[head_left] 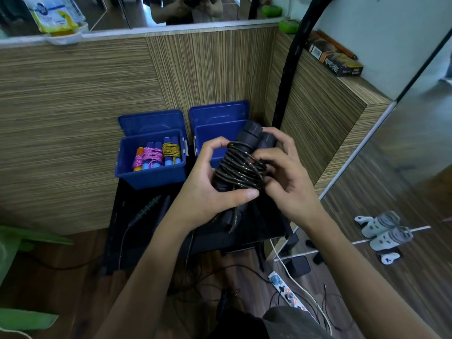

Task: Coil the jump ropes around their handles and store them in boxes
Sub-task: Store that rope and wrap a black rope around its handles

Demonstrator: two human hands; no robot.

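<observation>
Both hands hold a black jump rope (241, 168) whose dark speckled cord is coiled around its two black handles. My left hand (210, 182) grips the bundle from the left, thumb across the lower coils. My right hand (286, 172) holds the right side, its fingers on the cord. The bundle hangs in front of the right blue box (208, 133), whose lid stands open. The left blue box (151, 176), lid also open, holds two coiled ropes, a pink one (148, 156) and a yellow-green one (171, 149). Another rope with a black-green handle (146, 209) lies on the black table (117, 231).
A wood-grain wall stands behind the boxes and a black pole (283, 94) rises just right of them. On the floor lie a white power strip (288, 294) and loose cables. A mirror panel (403, 167) is on the right, a green leaf (29, 236) at left.
</observation>
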